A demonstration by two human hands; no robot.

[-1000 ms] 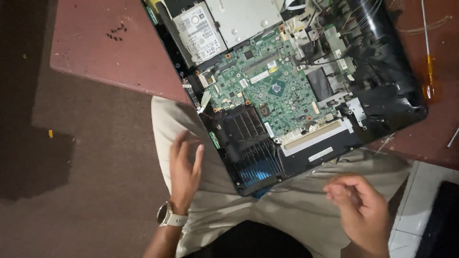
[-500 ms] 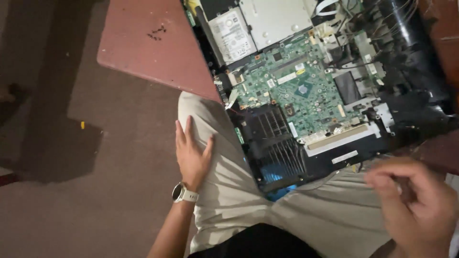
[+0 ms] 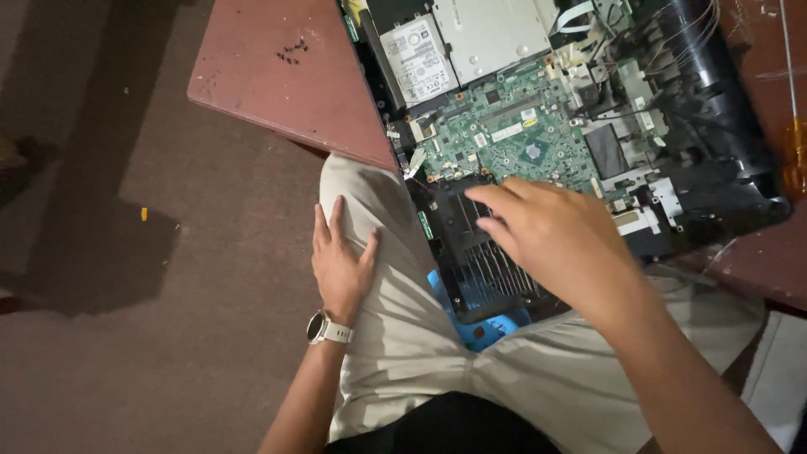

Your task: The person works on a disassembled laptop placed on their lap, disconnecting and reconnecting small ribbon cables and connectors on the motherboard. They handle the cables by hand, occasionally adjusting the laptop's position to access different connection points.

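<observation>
An opened computer chassis (image 3: 723, 126) lies on a reddish-brown table (image 3: 286, 101), overhanging my lap. Inside it are a green circuit board (image 3: 513, 143), a silver hard drive (image 3: 419, 60), a metal optical drive (image 3: 496, 34) and a black finned fan housing (image 3: 471, 261). My right hand (image 3: 555, 240) hovers over the fan housing and the board's near edge, fingers spread and pointing left, holding nothing. My left hand (image 3: 340, 261) rests flat on my left thigh in beige trousers, a watch with a white strap (image 3: 324, 328) on the wrist.
Several small dark screws (image 3: 292, 52) lie on the table's left part. A screwdriver with an orange handle (image 3: 792, 143) lies at the right edge. A blue object (image 3: 492, 324) shows under the chassis near my lap. Brown floor (image 3: 126, 336) spreads to the left.
My right hand has moved from the lower right up and left onto the fan housing. The camera has shifted, so the chassis sits further right. The left hand stays on my thigh.
</observation>
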